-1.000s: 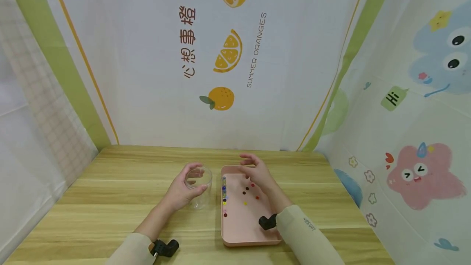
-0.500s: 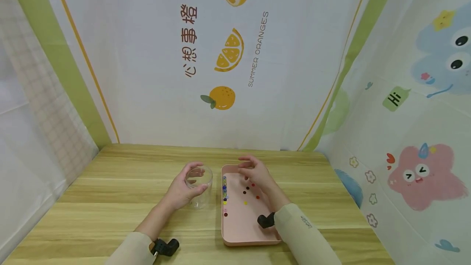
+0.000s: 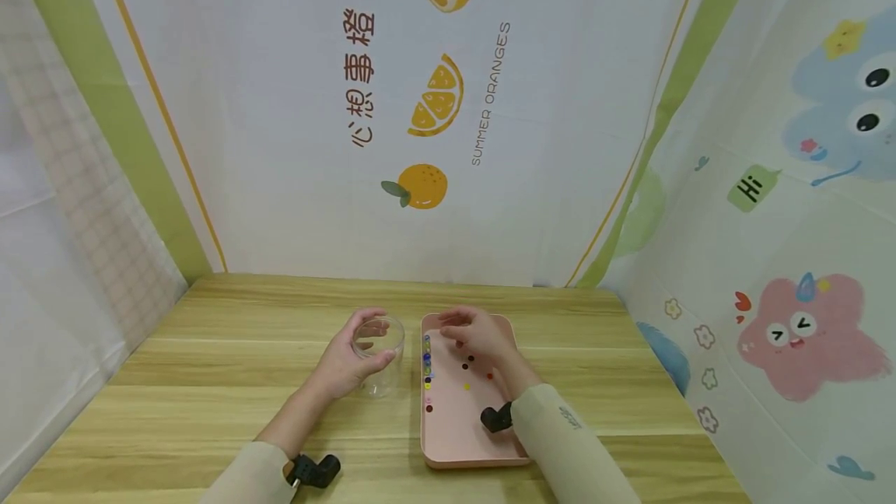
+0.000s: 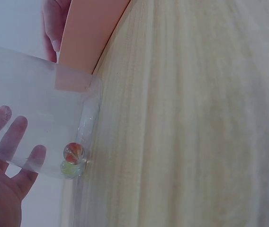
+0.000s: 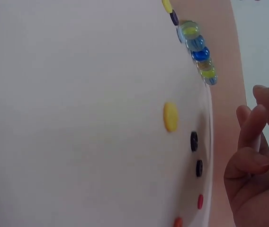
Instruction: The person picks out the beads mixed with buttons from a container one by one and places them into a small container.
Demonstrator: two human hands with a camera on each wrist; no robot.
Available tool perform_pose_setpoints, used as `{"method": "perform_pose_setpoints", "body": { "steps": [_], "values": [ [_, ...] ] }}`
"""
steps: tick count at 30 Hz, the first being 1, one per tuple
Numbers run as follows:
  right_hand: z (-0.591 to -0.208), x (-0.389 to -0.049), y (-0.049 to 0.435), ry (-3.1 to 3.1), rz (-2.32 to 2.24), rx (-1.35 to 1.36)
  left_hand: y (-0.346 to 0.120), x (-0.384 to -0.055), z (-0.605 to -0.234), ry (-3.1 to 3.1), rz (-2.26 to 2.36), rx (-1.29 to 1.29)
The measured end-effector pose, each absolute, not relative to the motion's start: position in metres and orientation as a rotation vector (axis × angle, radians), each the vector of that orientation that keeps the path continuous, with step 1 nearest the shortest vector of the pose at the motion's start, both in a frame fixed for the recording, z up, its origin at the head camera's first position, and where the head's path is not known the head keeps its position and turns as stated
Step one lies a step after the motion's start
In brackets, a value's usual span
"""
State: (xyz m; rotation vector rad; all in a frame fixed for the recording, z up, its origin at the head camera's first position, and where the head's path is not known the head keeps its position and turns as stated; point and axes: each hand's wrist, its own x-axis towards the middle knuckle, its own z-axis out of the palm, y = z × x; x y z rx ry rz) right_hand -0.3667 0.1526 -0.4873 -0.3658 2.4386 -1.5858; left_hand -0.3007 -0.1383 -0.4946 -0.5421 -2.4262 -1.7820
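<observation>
My left hand (image 3: 341, 368) grips a clear plastic cup (image 3: 378, 387) that stands upright on the table, left of a pink tray (image 3: 455, 438). Two glass marbles lie at the cup's bottom: an orange-red one (image 4: 73, 152) and a yellow-green one (image 4: 68, 169). Over the far part of the tray hovers my right hand (image 3: 483, 337), its fingers loosely bent; nothing shows between them. A row of glass marbles (image 5: 201, 53) lines the tray's left wall. Scattered on the tray floor are a yellow button (image 5: 170, 117), two black buttons (image 5: 194, 141) and a red button (image 5: 200, 202).
Along the tray's left side, nearer me, lie a few more buttons, among them a dark red button (image 3: 429, 408). The wooden table (image 3: 238, 379) ends at a white cloth backdrop (image 3: 294, 208) printed with oranges. A patterned cloth (image 3: 742, 255) hangs on the right.
My right hand has moved left over the tray, toward its far left corner, covering the red button in the head view. The left hand and cup stay in place.
</observation>
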Motion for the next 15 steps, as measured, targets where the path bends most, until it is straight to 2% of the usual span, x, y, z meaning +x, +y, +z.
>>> {"method": "perform_pose_setpoints", "body": {
  "steps": [15],
  "values": [
    [-0.495, -0.361, 0.134, 2.328, -1.685, -0.264, -0.137, -0.301, -0.494, -2.407, -1.798, -0.542]
  ]
}}
